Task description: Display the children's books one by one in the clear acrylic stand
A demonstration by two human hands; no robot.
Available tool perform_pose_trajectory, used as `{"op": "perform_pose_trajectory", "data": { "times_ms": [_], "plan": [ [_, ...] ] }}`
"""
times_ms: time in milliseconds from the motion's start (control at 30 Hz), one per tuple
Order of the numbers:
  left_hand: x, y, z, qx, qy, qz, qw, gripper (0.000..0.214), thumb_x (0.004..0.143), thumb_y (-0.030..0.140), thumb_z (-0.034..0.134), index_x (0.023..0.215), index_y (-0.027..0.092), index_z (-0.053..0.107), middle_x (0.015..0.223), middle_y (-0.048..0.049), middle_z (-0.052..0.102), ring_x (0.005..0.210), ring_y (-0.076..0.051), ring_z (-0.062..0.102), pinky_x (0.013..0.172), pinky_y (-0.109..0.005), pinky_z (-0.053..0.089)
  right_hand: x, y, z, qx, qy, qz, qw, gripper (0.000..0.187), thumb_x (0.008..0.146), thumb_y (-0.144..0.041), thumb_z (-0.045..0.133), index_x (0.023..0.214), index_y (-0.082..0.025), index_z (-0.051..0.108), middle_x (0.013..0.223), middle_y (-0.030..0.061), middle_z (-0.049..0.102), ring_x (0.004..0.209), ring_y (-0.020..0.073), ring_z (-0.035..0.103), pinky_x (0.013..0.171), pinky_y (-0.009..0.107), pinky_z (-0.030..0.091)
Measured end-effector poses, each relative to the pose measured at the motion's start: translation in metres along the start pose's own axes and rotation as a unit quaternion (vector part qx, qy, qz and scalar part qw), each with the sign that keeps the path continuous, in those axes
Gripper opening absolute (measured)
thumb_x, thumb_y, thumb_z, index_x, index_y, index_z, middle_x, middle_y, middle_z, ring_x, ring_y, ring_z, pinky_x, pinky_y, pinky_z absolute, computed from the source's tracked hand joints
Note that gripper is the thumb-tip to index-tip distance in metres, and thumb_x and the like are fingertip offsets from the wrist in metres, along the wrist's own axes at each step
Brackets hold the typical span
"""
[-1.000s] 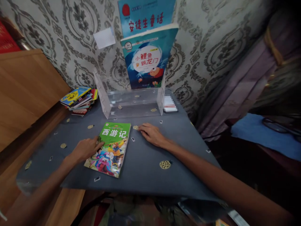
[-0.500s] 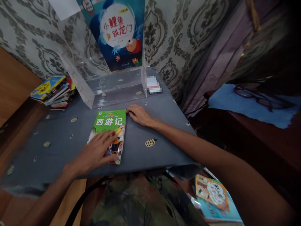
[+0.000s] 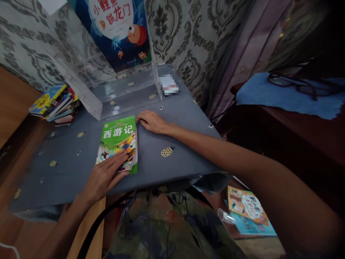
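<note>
L hand now lower on grn bk, illus., white-lettered

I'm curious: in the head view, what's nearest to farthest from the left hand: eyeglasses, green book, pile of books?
1. Green book, under the left hand.
2. Pile of books, on the table's left.
3. Eyeglasses, on the blue cloth, far right.

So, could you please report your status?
Left hand on face-up Journey to the West book; right hand by its far right corner; transparent stand beyond.
</note>
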State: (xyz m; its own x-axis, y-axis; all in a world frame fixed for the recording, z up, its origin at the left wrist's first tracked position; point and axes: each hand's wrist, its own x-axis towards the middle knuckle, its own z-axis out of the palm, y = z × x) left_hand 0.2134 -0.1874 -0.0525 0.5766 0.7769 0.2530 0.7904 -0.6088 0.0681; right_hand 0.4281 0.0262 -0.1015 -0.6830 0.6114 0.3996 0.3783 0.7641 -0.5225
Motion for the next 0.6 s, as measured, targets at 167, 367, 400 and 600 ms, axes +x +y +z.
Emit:
{"op": "perform_pose_trajectory", "data": {
  "times_ms": [167, 367, 400, 600],
  "plan": [
    [0.0, 0.007, 0.001, -0.049, 0.064, -0.049, 0.996, 0.038, 0.099, 0.031, 0.053, 0.136, 0.026, 0.058, 0.126, -0.0051, 0.072, 0.114, -0.02, 0.069, 0.1, -0.032, 0.057, 0.0, -0.001, 0.0, -0.008, -0.003, 0.003, 1.0, 0.026, 0.088, -0.005, 0.045, 0.101, -0.015, 0.066, 0.105, 0.0084, 0.068, 0.097, 0.0208, 0.059, 0.089, 0.033, 0.043],
    [0.002, 0.01, 0.001, -0.098, 0.097, -0.086, 0.987, 0.026, 0.099, 0.024, 0.052, 0.114, 0.025, 0.072, 0.109, -0.0013, 0.078, 0.099, -0.018, 0.075, 0.089, -0.029, 0.061, 0.0, 0.002, 0.002, -0.014, -0.001, -0.013, 1.0, 0.025, 0.089, -0.006, 0.045, 0.099, -0.016, 0.065, 0.101, 0.0073, 0.067, 0.094, 0.0203, 0.058, 0.088, 0.033, 0.043],
    [0.002, 0.01, 0.002, -0.099, 0.1, -0.084, 0.986, 0.025, 0.099, 0.023, 0.053, 0.113, 0.025, 0.073, 0.108, -0.0016, 0.078, 0.099, -0.018, 0.075, 0.089, -0.029, 0.061, 0.0, 0.002, 0.003, -0.015, -0.002, -0.013, 1.0, 0.025, 0.089, -0.006, 0.045, 0.099, -0.016, 0.065, 0.101, 0.0074, 0.067, 0.094, 0.0204, 0.058, 0.088, 0.033, 0.043],
    [0.004, 0.014, 0.003, -0.065, 0.098, -0.038, 0.992, 0.018, 0.096, 0.027, 0.059, 0.106, 0.02, 0.072, 0.11, -0.0067, 0.077, 0.103, -0.02, 0.073, 0.092, -0.034, 0.059, 0.0, 0.001, 0.0, -0.014, -0.008, -0.006, 1.0, 0.025, 0.091, -0.005, 0.046, 0.101, -0.015, 0.066, 0.103, 0.0078, 0.067, 0.096, 0.0199, 0.059, 0.089, 0.033, 0.044]
  ]
}}
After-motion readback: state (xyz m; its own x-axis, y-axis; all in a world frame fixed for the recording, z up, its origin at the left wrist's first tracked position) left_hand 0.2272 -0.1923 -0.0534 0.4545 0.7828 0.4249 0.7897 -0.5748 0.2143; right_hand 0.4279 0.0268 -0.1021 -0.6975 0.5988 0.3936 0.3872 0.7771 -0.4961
